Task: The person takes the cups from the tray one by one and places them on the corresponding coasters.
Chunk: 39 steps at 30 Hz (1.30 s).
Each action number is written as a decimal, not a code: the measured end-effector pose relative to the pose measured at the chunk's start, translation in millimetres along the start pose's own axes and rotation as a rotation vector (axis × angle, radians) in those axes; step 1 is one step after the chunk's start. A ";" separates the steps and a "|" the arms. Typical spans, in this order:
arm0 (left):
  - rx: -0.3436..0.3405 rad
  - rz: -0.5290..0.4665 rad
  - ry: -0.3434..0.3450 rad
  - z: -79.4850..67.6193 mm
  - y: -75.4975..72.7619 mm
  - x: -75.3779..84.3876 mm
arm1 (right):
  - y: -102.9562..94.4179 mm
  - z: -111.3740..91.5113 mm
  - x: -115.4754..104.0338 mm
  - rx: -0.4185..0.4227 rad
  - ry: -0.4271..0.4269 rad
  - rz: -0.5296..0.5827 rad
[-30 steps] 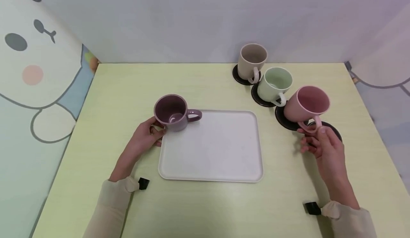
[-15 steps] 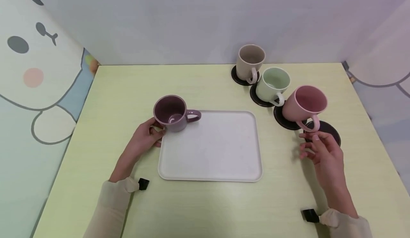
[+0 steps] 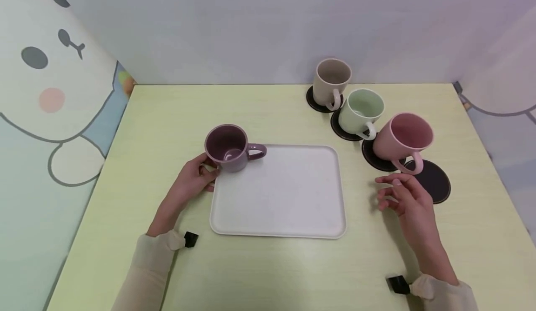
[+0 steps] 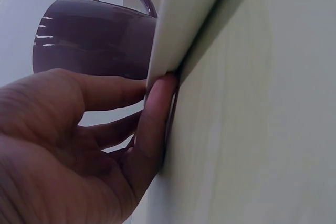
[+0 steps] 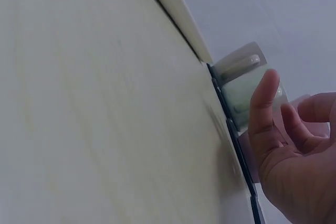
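Note:
A purple mug (image 3: 236,162) stands on the far left corner of a white tray (image 3: 278,195), its handle toward the right. My left hand (image 3: 190,181) pinches the tray's left edge close beside that mug. In the left wrist view, the tray rim (image 4: 176,30) lies between thumb and finger, with one fingertip tucked under it. A pink mug (image 3: 387,143) sits on a black coaster at the right, its handle toward me. Just in front of it my right hand (image 3: 408,206) hovers with loosely bent fingers and holds nothing.
Behind the pink mug, a pale green mug (image 3: 351,119) and a beige mug (image 3: 324,90) stand in a diagonal row on black coasters. One bare black coaster (image 3: 433,183) lies at the row's near end. A pale wall (image 3: 234,32) rises behind the table (image 3: 176,111).
My right hand has let go of the pink mug's handle and drawn back toward me and slightly left, uncovering the bare coaster. The left hand, tray and purple mug stay put.

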<state>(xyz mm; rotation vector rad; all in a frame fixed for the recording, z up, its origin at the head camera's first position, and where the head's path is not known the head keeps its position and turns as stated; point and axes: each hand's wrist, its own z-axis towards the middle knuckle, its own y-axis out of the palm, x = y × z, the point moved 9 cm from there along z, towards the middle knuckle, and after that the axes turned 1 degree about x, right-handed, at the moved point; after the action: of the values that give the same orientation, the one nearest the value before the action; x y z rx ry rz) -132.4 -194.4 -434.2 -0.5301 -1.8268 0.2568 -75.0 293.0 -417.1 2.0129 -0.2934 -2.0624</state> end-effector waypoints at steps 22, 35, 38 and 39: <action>-0.006 0.005 0.020 -0.2 -1.9 3.0 | 103.3 42.8 25.6 -0.258 0.181 -0.315; -0.013 -0.009 0.009 0.2 1.3 -1.3 | 165.3 64.4 30.8 -0.422 0.215 -0.358; -0.011 -0.009 0.013 -0.1 1.0 -0.4 | 175.7 68.3 28.1 -0.443 0.202 -0.359; -0.011 -0.009 0.014 -0.1 0.9 0.0 | 179.0 69.5 27.5 -0.450 0.200 -0.361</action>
<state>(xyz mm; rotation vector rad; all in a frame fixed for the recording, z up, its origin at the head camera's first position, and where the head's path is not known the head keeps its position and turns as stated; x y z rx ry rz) -132.2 -193.6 -434.5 -0.5302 -1.8172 0.2368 -138.9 112.5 -385.6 2.0593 0.5592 -1.8641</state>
